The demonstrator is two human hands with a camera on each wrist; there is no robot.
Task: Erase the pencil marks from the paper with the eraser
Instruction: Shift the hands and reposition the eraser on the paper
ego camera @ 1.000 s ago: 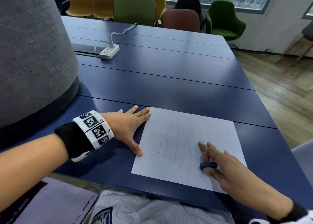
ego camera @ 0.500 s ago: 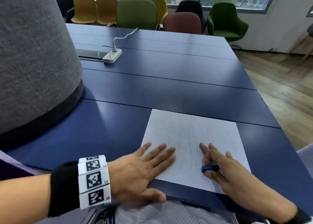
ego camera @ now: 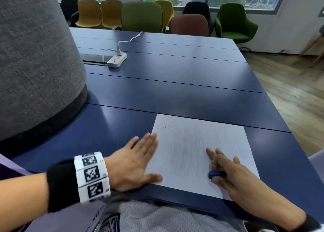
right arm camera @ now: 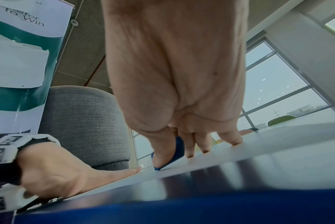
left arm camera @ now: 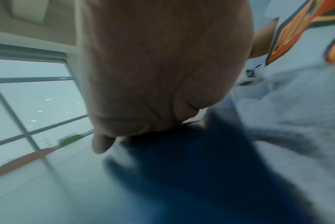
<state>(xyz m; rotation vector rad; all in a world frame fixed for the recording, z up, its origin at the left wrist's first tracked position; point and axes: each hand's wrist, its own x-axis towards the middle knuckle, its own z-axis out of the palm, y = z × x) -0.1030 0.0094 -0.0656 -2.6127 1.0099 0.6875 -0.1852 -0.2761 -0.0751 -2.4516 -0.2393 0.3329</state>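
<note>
A white sheet of paper point(ego camera: 196, 144) with faint grey pencil strokes lies on the blue table point(ego camera: 175, 95) near its front edge. My right hand point(ego camera: 228, 170) rests on the sheet's right half and pinches a dark blue eraser point(ego camera: 217, 174) between thumb and fingers, its edge on the paper. The right wrist view shows the eraser point(right arm camera: 174, 154) under the thumb, tip touching the sheet. My left hand point(ego camera: 138, 159) lies flat with straight fingers at the paper's left edge, thumb along the near corner. In the left wrist view the hand point(left arm camera: 153, 75) is blurred.
A large grey felt-covered cylinder point(ego camera: 35, 65) stands on the table at the left. A white power strip point(ego camera: 117, 59) with its cable lies further back. Coloured chairs point(ego camera: 142, 16) line the table's far side. The table's right edge drops to a wooden floor point(ego camera: 294, 91).
My left hand swept from the paper's far left corner down across the sheet's near part, then back out to its left edge. The eraser crumbs there are gone. My right hand stayed put.
</note>
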